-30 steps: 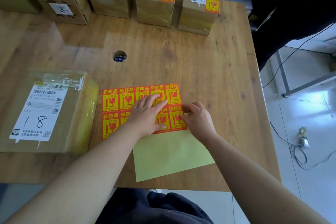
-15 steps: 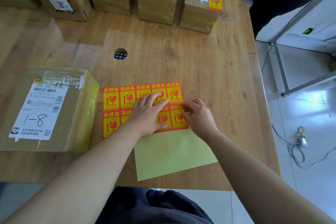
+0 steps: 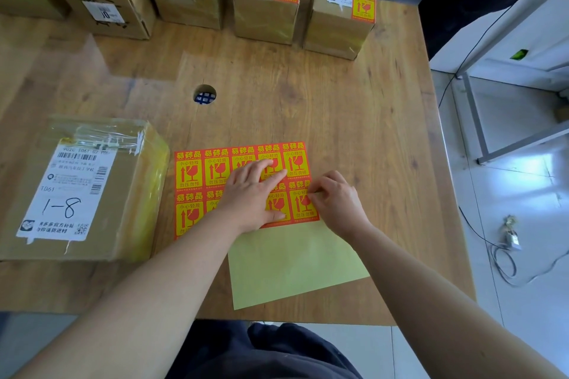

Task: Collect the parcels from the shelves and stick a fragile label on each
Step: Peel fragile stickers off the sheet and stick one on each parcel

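Parcels at the counter's far edge [image 3: 338, 3] already carry labels; parcel 1-8 [image 3: 77, 190], near left, has none. Left hand [image 3: 255, 194] lies spread flat on the label sheet [image 3: 197, 175]; right hand [image 3: 335, 200] pinches a label's corner.

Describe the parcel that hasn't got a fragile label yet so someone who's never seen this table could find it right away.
Start at the wooden table and skip the row of upright boxes along its far edge. Nearer, at the left edge beside the sheet of fragile labels, lies the parcel. It alone lies flat, wrapped in clear tape, with "1-8" handwritten on its white shipping slip and no red-and-yellow sticker showing.
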`<control>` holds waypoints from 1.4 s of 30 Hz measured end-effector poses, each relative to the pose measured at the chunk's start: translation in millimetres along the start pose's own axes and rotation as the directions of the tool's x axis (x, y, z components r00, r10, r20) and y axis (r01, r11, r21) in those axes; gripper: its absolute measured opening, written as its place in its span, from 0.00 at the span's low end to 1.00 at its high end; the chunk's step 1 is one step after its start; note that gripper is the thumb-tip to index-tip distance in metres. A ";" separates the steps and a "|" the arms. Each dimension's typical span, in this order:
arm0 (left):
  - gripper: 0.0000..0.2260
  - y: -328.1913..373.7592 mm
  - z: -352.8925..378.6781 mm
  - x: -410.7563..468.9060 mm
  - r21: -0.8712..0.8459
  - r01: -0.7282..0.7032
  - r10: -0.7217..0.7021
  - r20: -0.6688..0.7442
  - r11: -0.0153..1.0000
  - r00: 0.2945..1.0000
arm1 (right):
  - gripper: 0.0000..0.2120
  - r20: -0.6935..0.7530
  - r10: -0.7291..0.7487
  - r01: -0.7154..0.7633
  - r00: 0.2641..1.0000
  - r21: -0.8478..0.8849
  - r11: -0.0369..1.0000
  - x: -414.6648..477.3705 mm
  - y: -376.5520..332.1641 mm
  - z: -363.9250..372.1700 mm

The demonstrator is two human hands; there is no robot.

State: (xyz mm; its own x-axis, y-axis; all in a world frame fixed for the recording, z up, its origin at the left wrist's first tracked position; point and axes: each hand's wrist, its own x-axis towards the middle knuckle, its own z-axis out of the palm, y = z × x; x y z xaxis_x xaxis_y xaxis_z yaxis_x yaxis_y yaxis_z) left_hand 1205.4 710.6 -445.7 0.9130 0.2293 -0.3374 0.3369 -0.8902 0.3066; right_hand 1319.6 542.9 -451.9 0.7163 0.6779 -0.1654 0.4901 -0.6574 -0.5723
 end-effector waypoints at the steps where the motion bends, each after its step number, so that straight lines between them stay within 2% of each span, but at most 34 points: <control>1: 0.39 -0.4 -0.2 -0.4 0.006 0.002 -0.002 0.002 1.000 1.000 | 0.07 -0.021 0.015 -0.015 1.000 0.024 1.000 0.4 0.0 -0.2; 5: 0.39 0.7 -4.2 1.7 0.062 -0.004 0.002 0.031 0.998 1.000 | 0.16 -0.015 0.036 -0.035 0.999 0.073 0.997 2.5 -2.2 -5.3; 14: 0.42 2.6 -10.7 12.2 0.070 0.015 -0.018 0.052 0.997 0.999 | 0.14 -0.037 0.011 -0.007 0.999 0.103 0.995 0.4 -0.6 -3.7; 21: 0.42 1.2 -9.3 12.4 0.064 0.018 -0.021 0.046 0.998 0.999 | 0.16 -0.022 -0.024 0.025 0.999 0.079 0.997 -0.7 -0.6 -5.3; 27: 0.42 1.6 -9.4 12.7 0.061 0.023 -0.026 0.053 0.998 0.998 | 0.14 0.024 -0.026 0.025 0.999 0.062 0.998 3.9 -0.7 -9.4; 31: 0.42 1.3 -9.4 12.7 0.059 0.022 -0.025 0.053 0.998 0.998 | 0.06 0.051 -0.019 0.017 0.999 0.034 0.999 4.7 1.0 -8.3; 36: 0.42 3.0 -10.8 12.5 0.061 0.026 -0.030 0.055 0.998 0.998 | 0.14 0.036 -0.002 -0.001 0.999 0.064 0.998 5.6 -0.7 -11.4; 38: 0.42 2.4 -10.4 12.8 0.061 0.026 -0.029 0.054 0.998 0.998 | 0.14 0.049 -0.005 0.003 0.999 0.056 0.998 6.7 -0.3 -11.4; 42: 0.42 2.8 -10.3 12.3 0.068 0.032 -0.035 0.054 0.997 0.998 | 0.06 0.061 -0.009 0.008 0.998 0.023 1.000 5.6 2.1 -7.7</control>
State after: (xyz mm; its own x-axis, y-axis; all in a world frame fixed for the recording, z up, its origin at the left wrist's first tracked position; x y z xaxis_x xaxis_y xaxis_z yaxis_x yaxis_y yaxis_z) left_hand 1219.9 715.0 -439.8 0.8869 0.2391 -0.3953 0.3491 -0.9074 0.2341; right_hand 1328.4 542.8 -447.9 0.6803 0.7026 -0.2085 0.4840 -0.6444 -0.5920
